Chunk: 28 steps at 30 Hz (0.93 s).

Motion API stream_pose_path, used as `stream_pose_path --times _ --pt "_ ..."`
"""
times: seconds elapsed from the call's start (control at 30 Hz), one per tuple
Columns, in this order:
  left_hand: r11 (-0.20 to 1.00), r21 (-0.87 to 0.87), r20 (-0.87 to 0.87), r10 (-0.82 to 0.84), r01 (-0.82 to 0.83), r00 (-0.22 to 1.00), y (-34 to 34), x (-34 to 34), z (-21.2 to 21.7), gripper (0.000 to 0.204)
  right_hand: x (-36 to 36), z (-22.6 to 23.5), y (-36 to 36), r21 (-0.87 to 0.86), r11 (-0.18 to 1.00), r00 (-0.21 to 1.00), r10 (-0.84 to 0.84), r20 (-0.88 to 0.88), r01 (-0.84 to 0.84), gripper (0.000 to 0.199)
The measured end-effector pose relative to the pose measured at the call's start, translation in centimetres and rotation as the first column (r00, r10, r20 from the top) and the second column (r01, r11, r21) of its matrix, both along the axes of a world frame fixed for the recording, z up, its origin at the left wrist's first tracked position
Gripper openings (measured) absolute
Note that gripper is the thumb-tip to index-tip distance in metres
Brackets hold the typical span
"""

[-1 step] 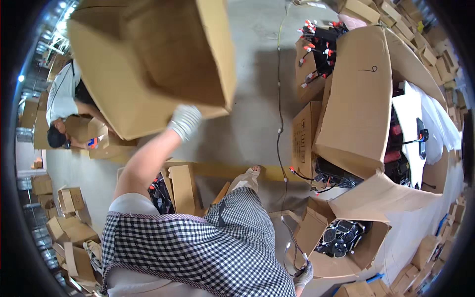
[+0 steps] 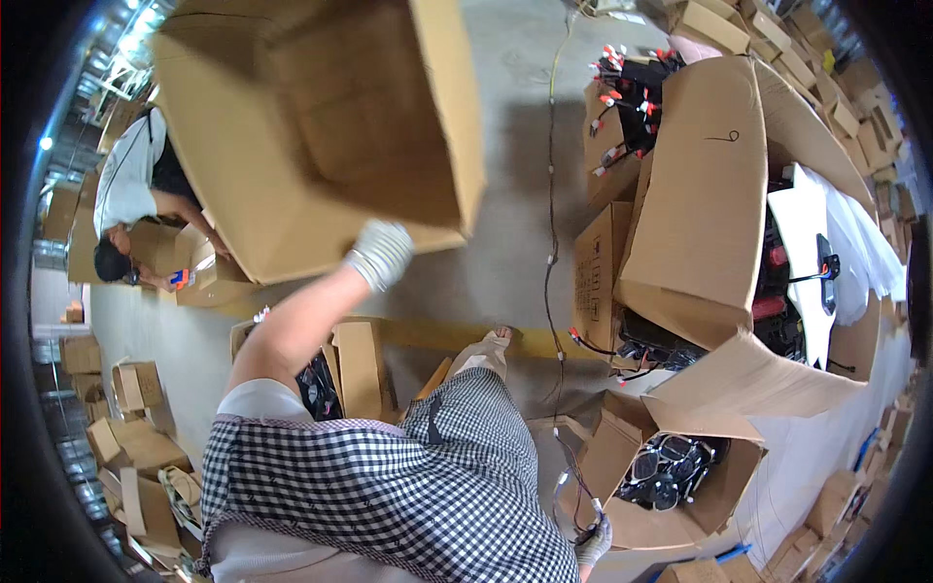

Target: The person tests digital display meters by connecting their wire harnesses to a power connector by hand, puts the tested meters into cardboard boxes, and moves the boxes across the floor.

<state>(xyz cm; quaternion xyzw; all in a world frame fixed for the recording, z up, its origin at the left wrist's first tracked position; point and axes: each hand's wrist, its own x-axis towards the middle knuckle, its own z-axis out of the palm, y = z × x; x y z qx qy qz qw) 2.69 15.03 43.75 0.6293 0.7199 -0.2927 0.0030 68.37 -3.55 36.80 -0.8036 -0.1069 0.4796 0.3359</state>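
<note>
No visible shift since the earlier frame: the large open cardboard box (image 2: 311,126) remains raised overhead, above the concrete floor (image 2: 505,253). Left hand (image 2: 381,253), gloved, presses its lower edge; grip closure cannot be told. Right hand (image 2: 591,544), gloved, low at the side, closed around thin cables (image 2: 569,466), beside a small box of black fans (image 2: 671,476).
</note>
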Motion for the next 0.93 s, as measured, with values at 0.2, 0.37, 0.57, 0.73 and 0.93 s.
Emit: stream_pose_path --times 0.2,0.37,0.57,0.73,0.93 --pt "0.982 -0.084 0.314 -0.132 0.166 0.940 -8.4 17.1 -8.4 0.017 4.0 -0.4 -5.3 0.028 0.999 0.998 0.023 -0.052 -0.022 0.024" --pt "0.886 -0.423 0.371 0.359 -0.188 0.856 -12.3 25.0 -16.4 0.028 8.9 0.7 -11.6 -0.019 0.982 0.979 -0.185 0.091 0.187 0.023" --pt "0.958 -0.286 0.432 0.124 0.005 0.893 -11.3 27.5 -17.8 0.034 10.5 4.6 -12.0 -0.019 0.906 0.883 -0.408 0.231 0.423 0.018" --pt "0.824 0.529 0.397 -0.030 -0.202 0.917 -7.8 15.8 -19.5 0.042 7.1 3.4 -10.8 -0.041 0.896 0.888 -0.430 0.164 0.442 0.018" --pt "0.596 -0.182 0.421 0.766 -0.782 0.486 -4.0 1.3 -10.9 0.071 3.2 0.3 -9.5 -0.130 0.937 0.946 -0.318 0.059 0.323 0.024"
